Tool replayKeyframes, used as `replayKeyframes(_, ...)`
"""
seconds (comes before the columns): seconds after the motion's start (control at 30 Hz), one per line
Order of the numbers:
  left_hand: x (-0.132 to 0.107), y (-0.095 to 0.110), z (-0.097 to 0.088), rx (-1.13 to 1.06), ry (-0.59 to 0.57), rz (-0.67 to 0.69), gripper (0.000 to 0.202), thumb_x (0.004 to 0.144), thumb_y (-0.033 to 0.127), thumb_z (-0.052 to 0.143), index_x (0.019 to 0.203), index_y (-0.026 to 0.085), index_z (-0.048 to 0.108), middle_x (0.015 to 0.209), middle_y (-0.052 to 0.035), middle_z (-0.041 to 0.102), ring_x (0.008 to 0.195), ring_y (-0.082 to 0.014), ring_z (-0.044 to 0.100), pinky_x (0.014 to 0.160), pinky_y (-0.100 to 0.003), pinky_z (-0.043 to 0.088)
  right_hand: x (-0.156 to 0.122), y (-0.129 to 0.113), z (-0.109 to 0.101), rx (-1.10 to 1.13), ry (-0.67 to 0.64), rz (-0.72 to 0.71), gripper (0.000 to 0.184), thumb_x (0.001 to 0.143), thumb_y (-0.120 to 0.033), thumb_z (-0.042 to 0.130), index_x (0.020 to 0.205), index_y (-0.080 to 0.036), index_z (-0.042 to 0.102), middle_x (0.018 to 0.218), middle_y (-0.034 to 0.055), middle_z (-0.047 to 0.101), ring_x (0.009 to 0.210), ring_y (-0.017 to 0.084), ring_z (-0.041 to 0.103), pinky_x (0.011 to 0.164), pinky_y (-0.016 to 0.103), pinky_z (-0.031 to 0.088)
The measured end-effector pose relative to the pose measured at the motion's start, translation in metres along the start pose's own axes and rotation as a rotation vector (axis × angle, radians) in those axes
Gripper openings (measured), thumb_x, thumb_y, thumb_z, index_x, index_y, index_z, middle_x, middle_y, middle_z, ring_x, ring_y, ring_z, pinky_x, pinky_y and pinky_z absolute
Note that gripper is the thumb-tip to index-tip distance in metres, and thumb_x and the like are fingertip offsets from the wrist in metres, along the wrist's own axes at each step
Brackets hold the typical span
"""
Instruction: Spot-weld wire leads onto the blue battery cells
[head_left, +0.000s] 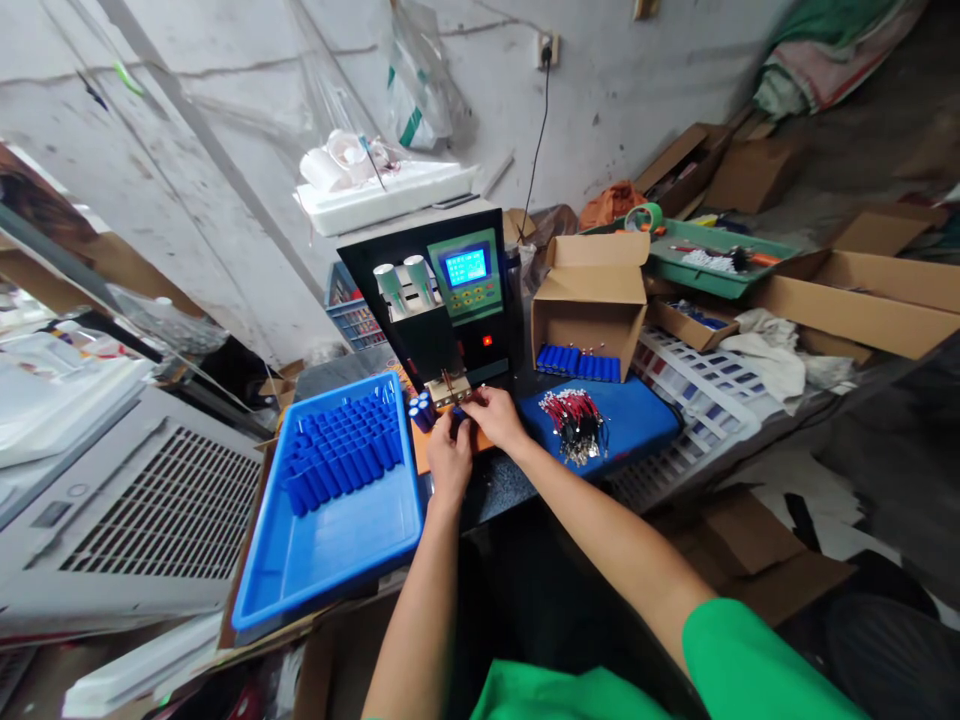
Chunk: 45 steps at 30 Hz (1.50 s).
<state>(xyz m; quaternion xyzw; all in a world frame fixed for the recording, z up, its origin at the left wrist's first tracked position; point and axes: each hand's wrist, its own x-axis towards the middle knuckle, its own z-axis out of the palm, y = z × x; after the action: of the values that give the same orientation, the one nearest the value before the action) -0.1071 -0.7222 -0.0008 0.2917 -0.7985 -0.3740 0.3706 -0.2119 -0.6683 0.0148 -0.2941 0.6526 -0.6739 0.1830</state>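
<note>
My left hand (450, 455) has its fingers closed on a blue battery cell (459, 411), mostly covered by the fingers, at the base of a black spot welder (420, 345). Beside it, my right hand (496, 418) is pinched close under the welder's copper-coloured electrode tips (449, 383); what sits in the pinch is too small to make out. A small group of blue cells (421, 410) with pale ends stands just left of my fingers. Both hands are over an orange mat (421, 455). The welder's blue screen (466, 267) is lit.
To the left, a blue tray (337, 545) contains rows of blue cells (345, 445). Right of the hands, red and black wire leads (576, 425) lie on a blue pad (645, 415). Behind them, an open cardboard box (589, 275) holds more cells. A green tray (697, 262) stands farther right.
</note>
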Motion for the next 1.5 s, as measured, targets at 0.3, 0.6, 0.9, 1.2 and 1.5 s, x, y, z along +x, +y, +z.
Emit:
replayKeyframes(0.3, 0.000, 0.001, 0.000, -0.011, -0.002, 0.000, 0.029, 0.089, 0.030, 0.055, 0.113, 0.018, 0.067, 0.102, -0.0077, 0.072, 0.093, -0.0206, 0.067, 0.089, -0.035, 0.053, 0.001, 0.002, -0.001, 0.025, -0.012, -0.052, 0.012, 0.078, -0.029, 0.066, 0.074, -0.019, 0.071, 0.077, 0.0024, 0.075, 0.075, 0.020, 0.068, 0.070, 0.028, 0.048)
replayKeyframes(0.6, 0.001, -0.001, 0.001, 0.015, -0.017, 0.008, 0.030, 0.090, 0.030, 0.054, 0.114, 0.018, 0.066, 0.102, -0.0082, 0.072, 0.093, -0.0204, 0.067, 0.089, -0.034, 0.052, 0.001, 0.001, -0.001, 0.055, -0.018, -0.055, 0.012, 0.078, -0.029, 0.066, 0.075, -0.019, 0.072, 0.078, 0.0033, 0.075, 0.076, 0.021, 0.069, 0.072, 0.029, 0.050)
replayKeyframes(0.9, 0.000, -0.002, 0.001, 0.027, -0.005, 0.030, 0.027, 0.090, 0.030, 0.054, 0.110, 0.018, 0.067, 0.101, -0.0080, 0.071, 0.092, -0.0208, 0.066, 0.087, -0.034, 0.052, 0.001, 0.000, -0.001, 0.059, -0.021, -0.059, 0.012, 0.078, -0.029, 0.066, 0.072, -0.019, 0.070, 0.078, 0.0036, 0.075, 0.076, 0.021, 0.068, 0.071, 0.029, 0.049)
replayKeyframes(1.2, 0.000, -0.002, 0.001, 0.023, -0.001, 0.026, 0.029, 0.090, 0.030, 0.054, 0.112, 0.017, 0.067, 0.100, -0.0085, 0.071, 0.093, -0.0217, 0.067, 0.089, -0.036, 0.052, 0.003, 0.007, -0.003, 0.093, -0.059, -0.060, 0.016, 0.079, -0.034, 0.067, 0.077, -0.019, 0.072, 0.080, 0.0037, 0.075, 0.079, 0.021, 0.068, 0.074, 0.030, 0.049)
replayKeyframes(1.5, -0.001, 0.001, 0.001, -0.032, -0.024, 0.036, 0.028, 0.090, 0.031, 0.055, 0.112, 0.018, 0.066, 0.103, -0.0084, 0.072, 0.093, -0.0211, 0.067, 0.089, -0.035, 0.052, -0.007, 0.010, -0.020, -0.022, -0.107, -0.105, 0.020, 0.082, -0.036, 0.063, 0.075, -0.018, 0.068, 0.076, 0.0023, 0.070, 0.071, 0.017, 0.061, 0.068, 0.026, 0.046)
